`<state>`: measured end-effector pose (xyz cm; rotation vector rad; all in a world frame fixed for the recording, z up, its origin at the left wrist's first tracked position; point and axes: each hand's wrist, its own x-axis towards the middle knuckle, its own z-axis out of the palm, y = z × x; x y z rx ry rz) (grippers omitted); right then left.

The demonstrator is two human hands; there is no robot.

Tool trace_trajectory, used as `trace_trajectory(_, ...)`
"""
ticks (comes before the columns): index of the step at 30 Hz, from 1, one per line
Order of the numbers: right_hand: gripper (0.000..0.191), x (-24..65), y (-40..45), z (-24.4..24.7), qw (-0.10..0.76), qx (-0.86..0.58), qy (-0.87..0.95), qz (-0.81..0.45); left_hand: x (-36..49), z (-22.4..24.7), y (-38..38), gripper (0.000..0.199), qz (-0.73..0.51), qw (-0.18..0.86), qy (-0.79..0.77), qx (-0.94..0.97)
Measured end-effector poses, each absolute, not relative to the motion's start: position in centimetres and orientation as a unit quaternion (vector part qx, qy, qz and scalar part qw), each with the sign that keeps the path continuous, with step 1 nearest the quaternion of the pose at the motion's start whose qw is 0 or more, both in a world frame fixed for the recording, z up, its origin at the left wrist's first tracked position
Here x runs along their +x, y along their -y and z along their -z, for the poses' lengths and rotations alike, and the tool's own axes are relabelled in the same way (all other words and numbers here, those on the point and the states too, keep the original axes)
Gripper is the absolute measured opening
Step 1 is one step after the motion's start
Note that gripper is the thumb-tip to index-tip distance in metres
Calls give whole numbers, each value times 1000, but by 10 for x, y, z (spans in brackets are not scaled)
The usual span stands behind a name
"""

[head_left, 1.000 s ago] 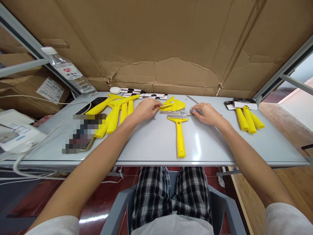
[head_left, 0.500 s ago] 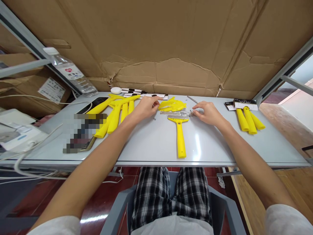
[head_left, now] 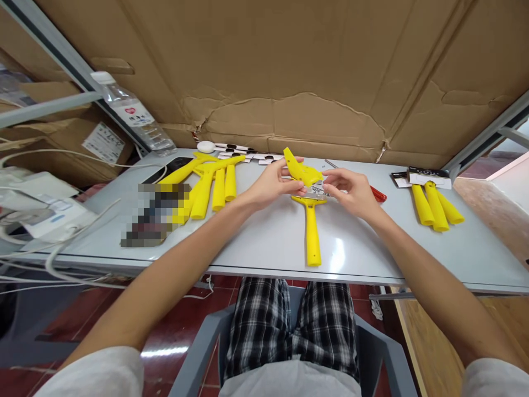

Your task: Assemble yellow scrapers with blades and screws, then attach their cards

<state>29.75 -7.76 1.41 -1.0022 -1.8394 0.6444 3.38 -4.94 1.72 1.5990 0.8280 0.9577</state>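
My left hand [head_left: 273,184] pinches a flat yellow plastic piece [head_left: 301,171] and holds it up above the table. My right hand [head_left: 351,192] is close by, its fingertips at the piece's right end. Just below them lie thin metal blades [head_left: 316,191] with small screws, partly hidden by my fingers. These rest on the head of a yellow scraper handle [head_left: 312,234], which lies on the white table [head_left: 264,242] pointing towards me. Several more yellow handles [head_left: 206,190] lie to the left.
A bundle of yellow handles with a card [head_left: 432,207] lies at the right, beyond a red-handled tool [head_left: 378,193]. Printed cards [head_left: 248,156], a dark tablet [head_left: 169,169] and a blurred patch [head_left: 155,215] sit at the left. Cardboard [head_left: 289,71] stands behind the table.
My left hand has lifted a yellow plastic piece off the table. Both hands have come closer together above the scraper head, and the view has shifted slightly.
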Motion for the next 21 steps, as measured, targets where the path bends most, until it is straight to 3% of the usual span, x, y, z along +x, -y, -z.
trace_trajectory(4,39,280,86,-11,489,-380,689,-376,46,-11,57,71,-385,558,-326,659)
trace_trajectory(13,49,277,88,-15,469,-385,669,-429,47,-4,56,66,-391,546,-310,673)
trace_trajectory(21,37,289,79,-15,471,-417,660,-410,31,-15,47,79,-425,405,-338,736)
